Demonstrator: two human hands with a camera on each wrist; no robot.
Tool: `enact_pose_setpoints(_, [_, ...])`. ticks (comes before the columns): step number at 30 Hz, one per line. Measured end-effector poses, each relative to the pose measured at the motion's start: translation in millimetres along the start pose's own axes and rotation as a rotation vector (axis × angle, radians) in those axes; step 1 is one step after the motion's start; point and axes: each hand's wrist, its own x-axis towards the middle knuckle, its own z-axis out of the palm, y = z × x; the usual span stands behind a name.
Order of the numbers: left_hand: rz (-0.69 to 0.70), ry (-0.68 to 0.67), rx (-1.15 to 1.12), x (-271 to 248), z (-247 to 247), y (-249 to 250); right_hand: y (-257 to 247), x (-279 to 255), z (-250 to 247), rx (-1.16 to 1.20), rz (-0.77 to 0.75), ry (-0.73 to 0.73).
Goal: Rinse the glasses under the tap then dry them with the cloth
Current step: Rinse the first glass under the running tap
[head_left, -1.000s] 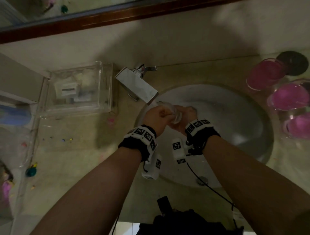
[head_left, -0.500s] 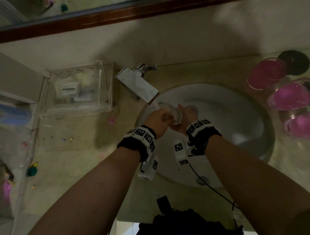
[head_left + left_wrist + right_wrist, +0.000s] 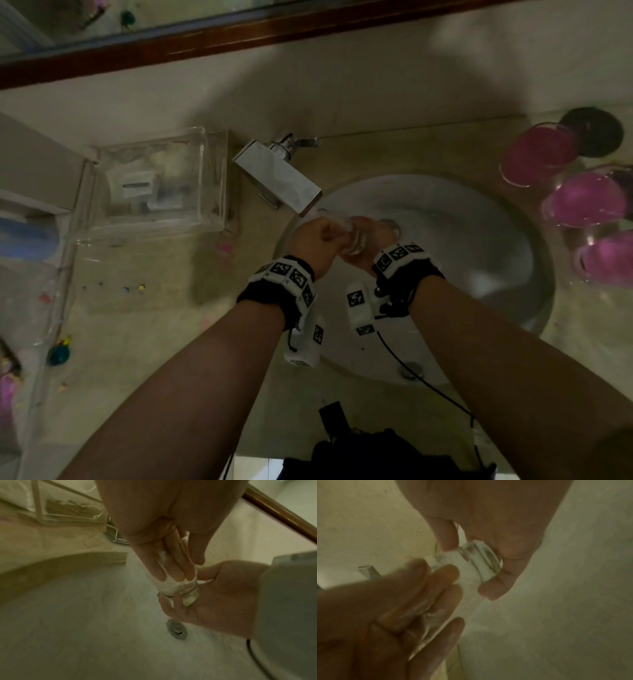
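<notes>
Over the white sink [image 3: 479, 246], just under the square chrome tap [image 3: 279, 174], both hands hold one clear glass [image 3: 356, 241] on its side. My left hand [image 3: 317, 240] has its fingers [image 3: 171, 566] pushed inside the glass [image 3: 181, 589], with the thumb outside on its wall. My right hand [image 3: 371, 255] grips the thick base [image 3: 481, 561] between thumb and fingers. White water or foam shows inside the glass. No cloth is in view.
Three glasses with pink contents [image 3: 537, 154] [image 3: 585, 200] [image 3: 608, 257] and a dark round object [image 3: 592, 132] stand on the counter right of the sink. A clear plastic box [image 3: 154, 185] sits left of the tap. The drain [image 3: 176, 630] lies below the hands.
Both hands stay under the tap with the glass. The left hand has shifted a little on the glass and its wrist has turned slightly.
</notes>
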Motion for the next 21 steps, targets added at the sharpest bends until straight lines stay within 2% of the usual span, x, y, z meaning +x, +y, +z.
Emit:
enact_pose_setpoints(5, [0.063,-0.109,0.033,-3.9,-3.7,3.0,0.6,-3.9,-0.1,-0.081,-0.006,-0.024])
enact_pose_setpoints(8, [0.045,-0.042,0.074,-3.4,-3.0,1.0,0.2,-5.8,1.1,0.015,-0.02,-0.03])
enact_pose_setpoints(10, [0.006,0.001,0.022,-3.6,-2.7,0.5,1.3,-7.8,3.3,0.008,-0.018,-0.022])
enact_pose_setpoints(14, [0.03,-0.101,0.0,-6.6,-5.2,5.6,3.2,-8.2,7.4,0.036,0.097,0.05])
enact_pose_setpoints(15, [0.044,-0.115,0.013,-5.9,-5.5,6.4,2.7,-8.1,6.1,0.019,0.086,0.057])
enact_pose_setpoints(18, [0.02,-0.062,0.049,-4.3,-2.5,6.8,-5.7,-6.1,2.1,0.12,0.097,0.071])
enact_pose_setpoints(19, [0.004,-0.029,0.043,-3.6,-1.2,5.5,-4.7,-5.1,0.8,0.051,0.057,0.022])
enact_pose_setpoints(21, [-0.014,0.016,0.009,-4.3,-0.4,3.9,-3.0,-11.1,2.0,-0.023,-0.018,0.029])
